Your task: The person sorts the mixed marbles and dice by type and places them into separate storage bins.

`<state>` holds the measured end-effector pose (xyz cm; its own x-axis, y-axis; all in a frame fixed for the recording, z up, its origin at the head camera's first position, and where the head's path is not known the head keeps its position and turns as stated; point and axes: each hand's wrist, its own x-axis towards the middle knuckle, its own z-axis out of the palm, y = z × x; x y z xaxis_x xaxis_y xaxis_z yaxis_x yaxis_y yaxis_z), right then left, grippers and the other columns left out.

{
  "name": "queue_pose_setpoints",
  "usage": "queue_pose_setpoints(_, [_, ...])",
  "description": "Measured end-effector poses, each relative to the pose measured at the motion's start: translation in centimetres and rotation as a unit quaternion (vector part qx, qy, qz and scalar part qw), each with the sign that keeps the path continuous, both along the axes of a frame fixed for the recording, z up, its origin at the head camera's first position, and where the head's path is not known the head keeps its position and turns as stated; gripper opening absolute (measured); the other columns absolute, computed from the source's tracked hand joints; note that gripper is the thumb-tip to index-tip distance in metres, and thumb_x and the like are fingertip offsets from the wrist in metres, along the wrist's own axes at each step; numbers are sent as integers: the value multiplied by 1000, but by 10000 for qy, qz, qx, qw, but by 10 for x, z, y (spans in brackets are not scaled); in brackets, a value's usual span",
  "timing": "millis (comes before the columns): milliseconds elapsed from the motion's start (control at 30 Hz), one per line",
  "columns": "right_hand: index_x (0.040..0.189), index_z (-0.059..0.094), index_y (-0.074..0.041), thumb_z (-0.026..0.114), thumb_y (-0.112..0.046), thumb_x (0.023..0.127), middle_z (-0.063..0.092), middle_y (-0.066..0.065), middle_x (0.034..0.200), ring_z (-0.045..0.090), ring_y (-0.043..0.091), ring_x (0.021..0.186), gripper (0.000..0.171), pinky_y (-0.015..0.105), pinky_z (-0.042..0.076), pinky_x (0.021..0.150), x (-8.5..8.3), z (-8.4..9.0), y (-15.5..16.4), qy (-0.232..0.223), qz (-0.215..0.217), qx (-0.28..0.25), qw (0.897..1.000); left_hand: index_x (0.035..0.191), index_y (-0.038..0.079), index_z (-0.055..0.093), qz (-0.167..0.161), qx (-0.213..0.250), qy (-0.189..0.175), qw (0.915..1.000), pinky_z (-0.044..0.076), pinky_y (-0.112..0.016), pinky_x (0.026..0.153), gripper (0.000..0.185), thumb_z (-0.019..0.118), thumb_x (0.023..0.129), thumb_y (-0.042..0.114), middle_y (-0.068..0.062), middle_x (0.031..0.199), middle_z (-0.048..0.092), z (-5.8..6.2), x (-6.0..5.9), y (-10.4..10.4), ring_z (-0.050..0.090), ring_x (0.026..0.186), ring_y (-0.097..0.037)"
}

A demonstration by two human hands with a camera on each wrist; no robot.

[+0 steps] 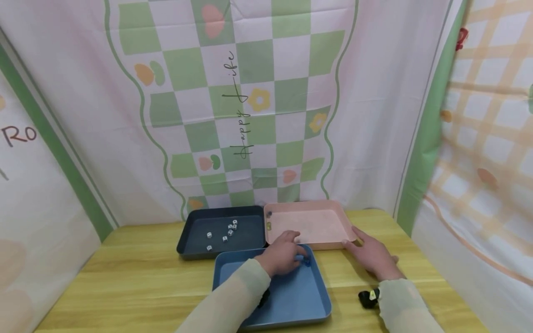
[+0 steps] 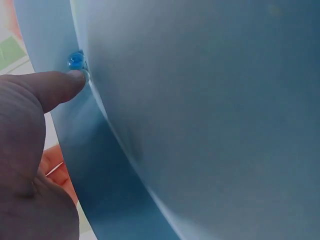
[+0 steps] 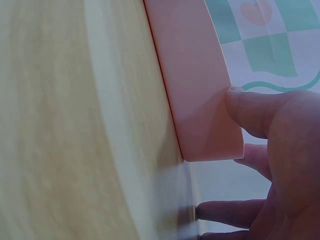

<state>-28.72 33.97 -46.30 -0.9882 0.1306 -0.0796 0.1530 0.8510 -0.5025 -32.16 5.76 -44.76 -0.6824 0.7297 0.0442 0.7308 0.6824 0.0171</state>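
A: Item one, left hand (image 1: pixel 283 256)?
B: In the blue tray (image 1: pixel 291 300), at its far edge; fingers curled down over a small blue bead (image 1: pixel 306 261); in the left wrist view a fingertip (image 2: pixel 75 79) touches the bead (image 2: pixel 76 60) against the tray wall (image 2: pixel 60 125); whether it pinches the bead, I cannot tell.

A: Item two, right hand (image 1: pixel 372 256)?
B: Flat on the table (image 1: pixel 125 277), fingers straight and spread; thumb (image 3: pixel 250 112) pressed to the near right corner of the pink tray (image 3: pixel 200 90); holding nothing.

A: Trays?
B: Three, close together; dark tray (image 1: pixel 187 231) far left, with several white dice (image 1: pixel 226 231) inside; pink tray (image 1: pixel 312 224) far right, just beside it, with two small things in its left corner, too small to name; blue tray nearest the person, touching both.

A: Other entries?
B: Pale sleeves (image 1: pixel 233 300) on both arms; black wrist device (image 1: pixel 368 298) on the right; patterned cloth (image 1: pixel 250 101) behind the table.
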Motion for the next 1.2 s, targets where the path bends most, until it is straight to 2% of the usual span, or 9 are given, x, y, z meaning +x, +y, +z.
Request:
queue_pose_setpoints(233, [160, 21, -16, 40, -75, 93, 27, 30, 154, 23, 64, 132, 91, 91, -2, 80, 0, 1, 0, 4, 7, -3, 10000, 117, 35, 73, 156, 32, -95, 9998, 25, -31, 115, 24, 72, 93, 29, -5, 148, 47, -4, -3, 3, 31, 142, -18])
queue_pose_setpoints(333, [160, 21, -16, 40, -74, 93, 26, 30, 154, 22, 64, 132, 91, 91, -3, 80, 1, 1, -1, -9, -3, -26, 10000, 118, 35, 73, 93, 7, -75, 9999, 24, -31, 115, 24, 72, 94, 29, -3, 147, 49, -7, -5, 4, 31, 142, -18])
queue_pose_setpoints(467, [160, 21, -15, 40, -74, 93, 26, 30, 154, 23, 64, 132, 91, 91, -2, 81, 1, 2, -1, -20, -17, -40, 10000, 108, 34, 76, -25, -3, -14, 10000, 25, -29, 114, 15, 72, 94, 28, -1, 142, 54, -9, -7, 6, 33, 141, -17])
queue_pose_setpoints(567, [160, 21, -14, 41, -74, 93, 27, 30, 154, 23, 64, 131, 91, 91, -1, 80, 1, 2, -2, -12, -8, -33, 10000, 100, 33, 77, -31, -45, 7, 10000, 26, -28, 113, 10, 73, 93, 27, 1, 138, 56, -8, -7, 7, 35, 139, -16])
queue_pose_setpoints(800, [160, 22, -14, 41, -73, 93, 29, 31, 153, 25, 64, 131, 91, 91, -1, 80, 2, 0, -1, 91, 45, 3, 9999, 98, 33, 78, -37, -80, -30, 10000, 28, -26, 112, 9, 73, 93, 28, 6, 129, 61, -4, -2, 4, 37, 136, -14])
queue_pose_setpoints(900, [160, 23, -15, 41, -74, 93, 29, 30, 153, 25, 64, 131, 91, 91, -1, 80, 3, -1, -1, 134, 61, 15, 9999, 96, 33, 78, -69, -19, -128, 9999, 28, -26, 111, 6, 73, 93, 31, 5, 130, 61, -4, -1, 2, 37, 137, -15])
queue_pose_setpoints(1000, [160, 22, -16, 41, -74, 93, 28, 30, 153, 25, 64, 131, 90, 91, -1, 80, 5, 0, -2, 120, 41, -7, 9999, 93, 31, 78, 31, 374, -560, 9977, 30, -28, 111, 5, 73, 93, 31, 1, 137, 57, -4, -4, -2, 36, 138, -15])
queue_pose_setpoints(1100, [160, 23, -15, 42, -73, 94, 28, 30, 153, 24, 64, 131, 90, 91, -1, 81, 6, 2, -3, 124, 37, -27, 9999, 90, 29, 77, 285, 1217, -1270, 9840, 33, -35, 110, 5, 73, 93, 30, -3, 143, 52, -1, -9, -8, 37, 138, -19])
queue_pose_setpoints(1200, [160, 23, -15, 42, -72, 94, 28, 30, 153, 24, 64, 131, 89, 91, -1, 81, 6, 3, -4, 134, 36, -31, 9999, 92, 27, 77, 604, 2395, -2030, 9475, 37, -43, 108, 8, 70, 94, 30, -6, 145, 48, 1, -17, -17, 40, 136, -23])
